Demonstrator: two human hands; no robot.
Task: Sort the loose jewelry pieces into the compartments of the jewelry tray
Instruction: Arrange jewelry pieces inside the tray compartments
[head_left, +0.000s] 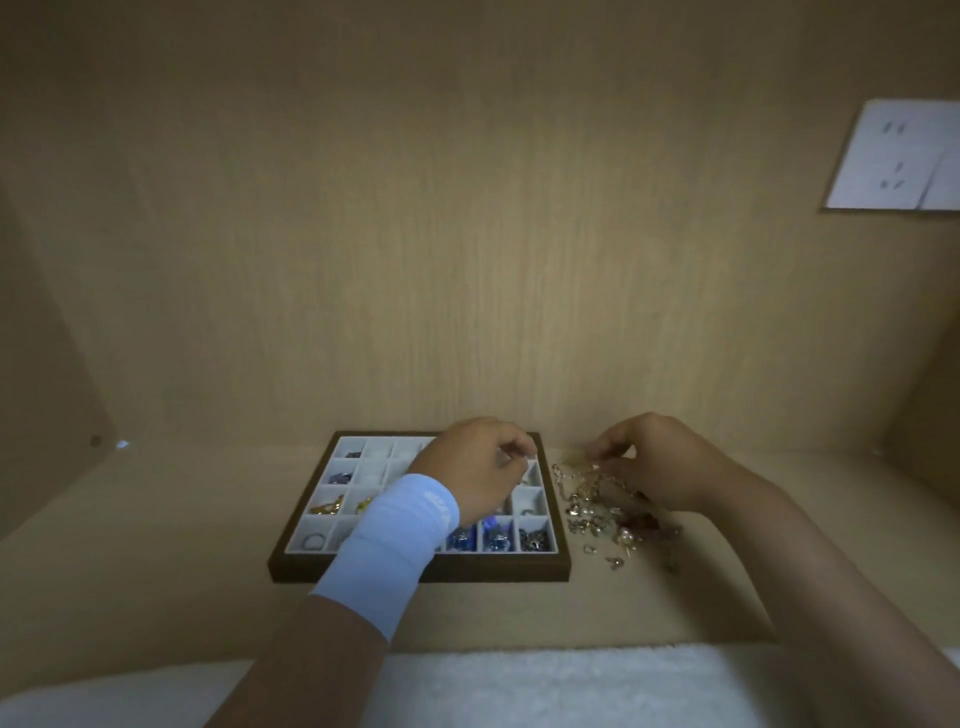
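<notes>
While a white cloth (519, 680) lies across the near edge, both arms reach over it onto the table (182, 587). The left forearm, in a pale blue sleeve (384, 551), crosses the near rows of the jewelry tray (493, 571) and hides several of its compartments.

In the near row there's a ring (313, 542) at the left and blue pieces (498, 540) toward the right, with gold pieces (328, 505) one row back. It looks like the sorting goes by colour and kind, and it is well along.

Just right of the tray, the loose jewelry pieces (602, 512) sit in a tangled heap, close enough for short trips.

Now the hands! The left hand (478, 465) hovers over the far-right compartments with fingers curled and tips drawn together. Whether it holds a piece is too small to tell, though the pose suits a drop.

The right hand (660, 462) is over the far end of the heap, its fingertips pinching a pale gold piece (574, 457). The chains look snarled, so a lift may drag neighbours along.

Farther back a wooden back panel (467, 260) closes the space, with a wall socket (898, 156) high at the right, well apart from the work.
</notes>
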